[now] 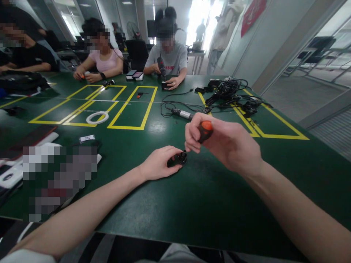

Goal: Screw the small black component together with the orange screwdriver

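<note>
My left hand [161, 162] rests on the green table with thumb and fingers closed round a small black part [181, 158]. A short dark stub sticks up from that part; the rest of it is hidden by the fingers. Just above and to the right, my right hand [229, 140] grips a screwdriver [205, 131] by its black and orange handle. The screwdriver's shaft is mostly hidden behind the fingers, and I cannot tell whether its tip touches the black part.
Beyond my hands lies a black and silver rod-like tool [182, 114] with a cable. Tangled black cables [226, 91] are heaped at the back right. A white ring [97, 117] lies within yellow tape lines. Across the table a person holds a power drill [161, 67].
</note>
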Tool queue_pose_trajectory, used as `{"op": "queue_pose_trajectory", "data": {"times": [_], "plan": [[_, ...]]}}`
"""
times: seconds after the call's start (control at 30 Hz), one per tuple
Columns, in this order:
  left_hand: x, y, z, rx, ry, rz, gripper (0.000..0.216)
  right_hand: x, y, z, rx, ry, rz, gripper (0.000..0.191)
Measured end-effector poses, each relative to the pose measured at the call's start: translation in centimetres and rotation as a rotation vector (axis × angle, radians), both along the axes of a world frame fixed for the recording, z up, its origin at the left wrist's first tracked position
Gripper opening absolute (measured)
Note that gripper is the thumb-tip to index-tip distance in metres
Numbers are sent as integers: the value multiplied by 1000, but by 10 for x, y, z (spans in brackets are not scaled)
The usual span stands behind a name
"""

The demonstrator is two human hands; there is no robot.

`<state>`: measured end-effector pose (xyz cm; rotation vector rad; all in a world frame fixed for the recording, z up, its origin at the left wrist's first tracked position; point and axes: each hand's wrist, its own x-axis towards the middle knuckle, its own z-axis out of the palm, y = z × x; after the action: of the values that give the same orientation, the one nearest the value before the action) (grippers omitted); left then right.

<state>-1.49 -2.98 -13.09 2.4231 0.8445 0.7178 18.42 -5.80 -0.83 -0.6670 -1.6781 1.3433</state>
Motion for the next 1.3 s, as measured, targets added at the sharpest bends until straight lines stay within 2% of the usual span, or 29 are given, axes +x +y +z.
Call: {"op": "queue_pose_trajectory", "data": {"times": [0.07, 0.17, 0.3, 0.43, 0.57, 0.7, 0.93, 1.13, 1.3], "plan": [[1, -1, 1, 14, 29, 5, 29, -5, 2, -6, -40, 64, -21, 46], [2, -3, 1, 66, 67, 7, 25, -7, 6, -10, -61, 144, 19, 39], [5, -5, 0, 161, 142, 29, 27, -4, 8, -5, -20, 172, 5, 35], [7, -6, 0, 147, 226, 60, 32, -5, 2, -5, -60, 210, 9, 38], [8, -6, 0, 131, 252, 64, 32, -10, -5, -9, -96, 281, 36, 29], [10, -6, 1, 159, 295, 75, 30, -13, 0, -7, -79, 258, 36, 29], [13, -6, 5, 182, 355, 82, 28, -6, 7, -5, -107, 171, -76, 45], [14, -5, 5, 181, 368, 96, 29, -9, 3, -7, -71, 226, -37, 35], [15, -1, 5, 162, 372, 84, 33, -10, 4, -8, -28, 188, 14, 42]]}}
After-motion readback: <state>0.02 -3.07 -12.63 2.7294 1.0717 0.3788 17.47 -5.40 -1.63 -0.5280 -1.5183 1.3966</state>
